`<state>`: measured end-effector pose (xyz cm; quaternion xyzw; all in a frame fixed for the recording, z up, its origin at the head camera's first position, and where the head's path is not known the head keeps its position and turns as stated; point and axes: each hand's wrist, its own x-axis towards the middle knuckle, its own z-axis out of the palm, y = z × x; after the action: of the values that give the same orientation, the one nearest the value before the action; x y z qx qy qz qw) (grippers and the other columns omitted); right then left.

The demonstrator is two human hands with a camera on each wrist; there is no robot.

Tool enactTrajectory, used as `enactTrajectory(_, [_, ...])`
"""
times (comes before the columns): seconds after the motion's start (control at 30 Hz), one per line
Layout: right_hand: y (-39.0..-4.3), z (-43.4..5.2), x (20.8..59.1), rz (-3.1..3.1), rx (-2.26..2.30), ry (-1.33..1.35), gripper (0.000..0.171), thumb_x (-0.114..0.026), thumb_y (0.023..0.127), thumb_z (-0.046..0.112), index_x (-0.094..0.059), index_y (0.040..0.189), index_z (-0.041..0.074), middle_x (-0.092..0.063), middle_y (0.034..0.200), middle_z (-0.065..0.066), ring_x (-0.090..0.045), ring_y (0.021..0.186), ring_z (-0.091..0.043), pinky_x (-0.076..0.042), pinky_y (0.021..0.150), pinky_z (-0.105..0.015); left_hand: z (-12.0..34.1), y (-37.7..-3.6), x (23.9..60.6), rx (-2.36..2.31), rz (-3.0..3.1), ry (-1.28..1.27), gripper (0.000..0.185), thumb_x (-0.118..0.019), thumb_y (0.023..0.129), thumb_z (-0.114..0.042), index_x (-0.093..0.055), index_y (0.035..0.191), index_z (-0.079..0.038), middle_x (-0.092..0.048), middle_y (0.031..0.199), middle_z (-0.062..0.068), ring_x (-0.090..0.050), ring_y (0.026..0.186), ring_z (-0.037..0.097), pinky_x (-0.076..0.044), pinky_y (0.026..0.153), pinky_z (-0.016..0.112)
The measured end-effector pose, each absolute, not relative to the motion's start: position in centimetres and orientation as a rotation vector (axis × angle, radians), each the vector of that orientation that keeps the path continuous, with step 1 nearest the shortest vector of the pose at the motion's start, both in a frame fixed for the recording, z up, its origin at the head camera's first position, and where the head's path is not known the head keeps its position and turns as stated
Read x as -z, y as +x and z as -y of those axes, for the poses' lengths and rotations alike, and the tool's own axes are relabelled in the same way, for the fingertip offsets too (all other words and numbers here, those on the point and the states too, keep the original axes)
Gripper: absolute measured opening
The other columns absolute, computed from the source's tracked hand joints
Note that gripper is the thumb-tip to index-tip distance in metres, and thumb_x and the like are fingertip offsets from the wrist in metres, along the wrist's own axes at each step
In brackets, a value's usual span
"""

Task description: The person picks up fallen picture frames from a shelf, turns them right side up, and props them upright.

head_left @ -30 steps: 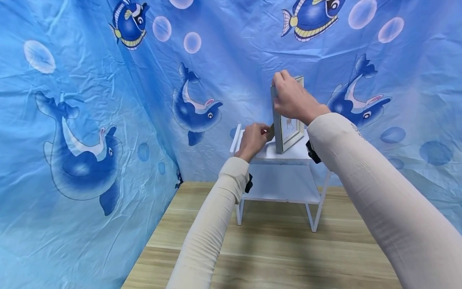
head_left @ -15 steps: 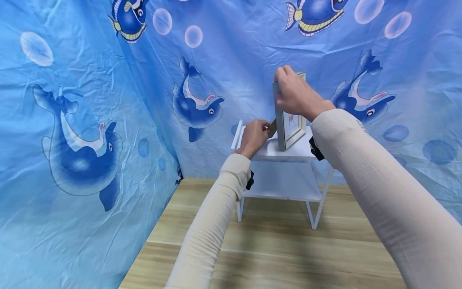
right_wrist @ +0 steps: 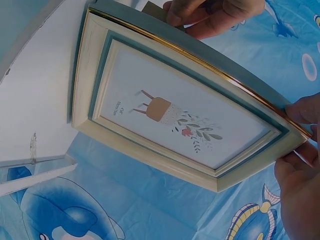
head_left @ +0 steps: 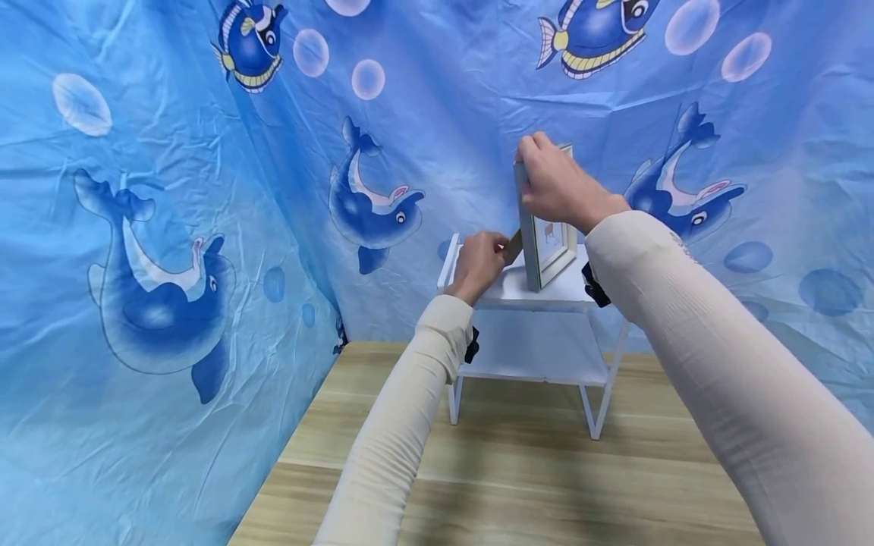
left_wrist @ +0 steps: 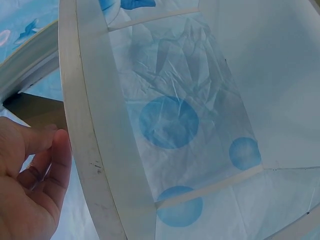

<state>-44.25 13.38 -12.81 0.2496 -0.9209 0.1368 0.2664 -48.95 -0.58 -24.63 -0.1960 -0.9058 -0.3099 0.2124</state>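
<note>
A picture frame stands upright on the top board of a small white shelf, turned partly sideways. My right hand grips its upper edge, thumb on one side and fingers on the other, as the right wrist view shows. Behind the frame, my left hand pinches a brown support leg between thumb and fingers. This leg angles out from the frame's back. In the right wrist view, the cream and grey-green frame has a gold line and a print of an animal with flowers. The frame's back is mostly hidden.
The two-tier shelf has white metal legs and a raised side rail. It stands on a wood-grain surface. Close behind and to the left hangs a blue sheet printed with dolphins, fish and bubbles.
The head view dips and returns slightly. Both hands keep their hold on the frame and its leg, with no clear movement of either.
</note>
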Motion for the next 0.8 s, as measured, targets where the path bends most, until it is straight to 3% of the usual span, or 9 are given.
enactTrajectory(0.43, [-44.2, -13.26, 12.71, 2.488, -0.372, 0.673, 0.032, -0.047, 0.088, -0.006, -0.048, 0.12, -0.006, -0.045, 0.115, -0.02, -0.047, 0.097, -0.032, -0.046, 0.082, -0.043, 0.75, -49.05, 24.76, 0.855, 2.495, -0.526, 0.023, -0.061, 0.097, -0.008, -0.075, 0.114, -0.014, -0.074, 0.097, 0.004, -0.066, 0.08, 0.015, -0.051, 0.068, 0.029])
enactTrajectory(0.8, [-44.09, -12.75, 12.41, 2.536, -0.372, 0.672, 0.035, -0.048, 0.087, -0.006, -0.048, 0.122, -0.006, -0.046, 0.118, -0.021, -0.047, 0.101, -0.034, -0.047, 0.086, -0.047, 1.05, -49.15, 24.7, 0.81, 2.507, -0.511, 0.024, -0.061, 0.096, -0.006, -0.076, 0.114, -0.014, -0.074, 0.1, 0.004, -0.068, 0.087, 0.015, -0.054, 0.077, 0.031])
